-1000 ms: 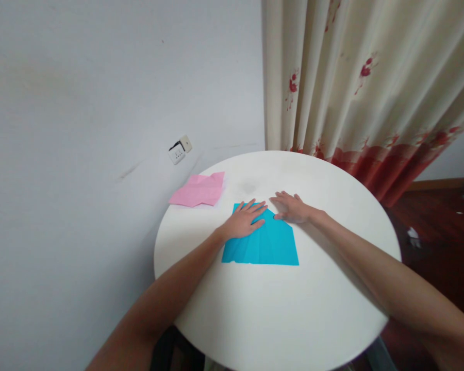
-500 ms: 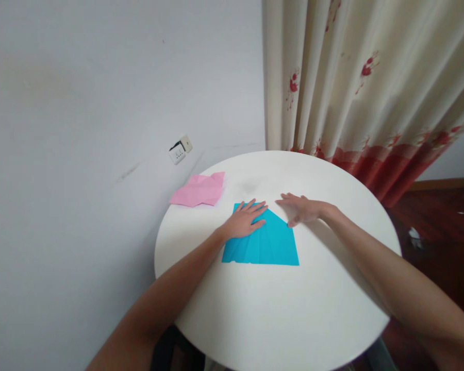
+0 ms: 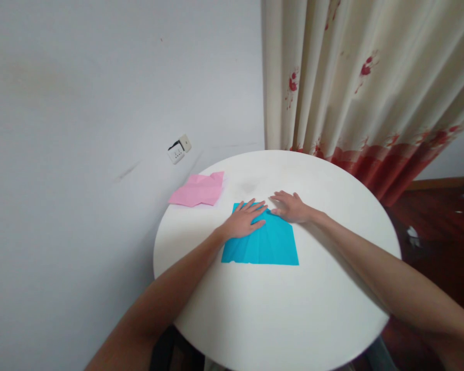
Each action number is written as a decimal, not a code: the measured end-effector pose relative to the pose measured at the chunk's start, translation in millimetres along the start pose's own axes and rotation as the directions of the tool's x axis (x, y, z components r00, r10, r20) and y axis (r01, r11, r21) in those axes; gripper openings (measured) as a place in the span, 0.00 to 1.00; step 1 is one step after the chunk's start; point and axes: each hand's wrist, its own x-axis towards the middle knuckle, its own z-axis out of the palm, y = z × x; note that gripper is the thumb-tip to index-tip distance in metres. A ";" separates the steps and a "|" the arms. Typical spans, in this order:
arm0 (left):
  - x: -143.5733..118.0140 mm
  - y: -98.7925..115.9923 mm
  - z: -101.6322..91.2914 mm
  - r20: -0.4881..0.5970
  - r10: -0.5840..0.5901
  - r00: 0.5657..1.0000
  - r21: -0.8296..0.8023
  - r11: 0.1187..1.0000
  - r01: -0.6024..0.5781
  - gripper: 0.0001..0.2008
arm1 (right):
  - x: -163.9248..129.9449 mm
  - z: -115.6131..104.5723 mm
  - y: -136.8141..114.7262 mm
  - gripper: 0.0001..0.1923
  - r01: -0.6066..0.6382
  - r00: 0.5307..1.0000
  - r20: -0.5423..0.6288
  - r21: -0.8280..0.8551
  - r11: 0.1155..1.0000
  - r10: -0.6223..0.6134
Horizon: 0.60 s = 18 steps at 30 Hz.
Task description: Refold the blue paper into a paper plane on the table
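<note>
A blue sheet of paper [image 3: 266,247] lies flat on the round white table [image 3: 294,314], creased lengthwise and with its far right corner folded in along a slant. My left hand [image 3: 243,220] rests palm down on the sheet's far left part, fingers spread. My right hand [image 3: 292,207] presses flat on the folded far right corner, fingers pointing left toward the left hand. Neither hand grips anything.
A crumpled pink paper [image 3: 198,189] lies at the table's far left edge. A grey wall with a socket [image 3: 179,149] stands behind. A cream and red curtain [image 3: 363,87] hangs at the right, over dark wooden floor [image 3: 441,226].
My right hand slid right along the slanted fold half a second ago and has come back left onto the folded corner. The left hand and the sheet have stayed put.
</note>
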 end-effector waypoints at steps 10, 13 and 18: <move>-0.3 2.4 -3.5 0.003 -0.003 1.000 -0.003 1.000 0.003 0.30 | -0.1 8.7 -10.5 0.42 0.078 0.996 0.036 -0.052 0.996 -0.076; -0.7 2.1 -4.1 0.006 -0.001 1.000 -0.005 1.000 0.001 0.31 | 0.4 7.6 -10.0 0.42 0.073 0.997 0.043 -0.054 0.996 -0.070; 0.1 1.9 -4.1 0.014 -0.012 1.000 -0.021 1.000 0.012 0.32 | -0.1 6.9 -9.7 0.42 0.075 0.996 0.057 -0.048 0.996 -0.072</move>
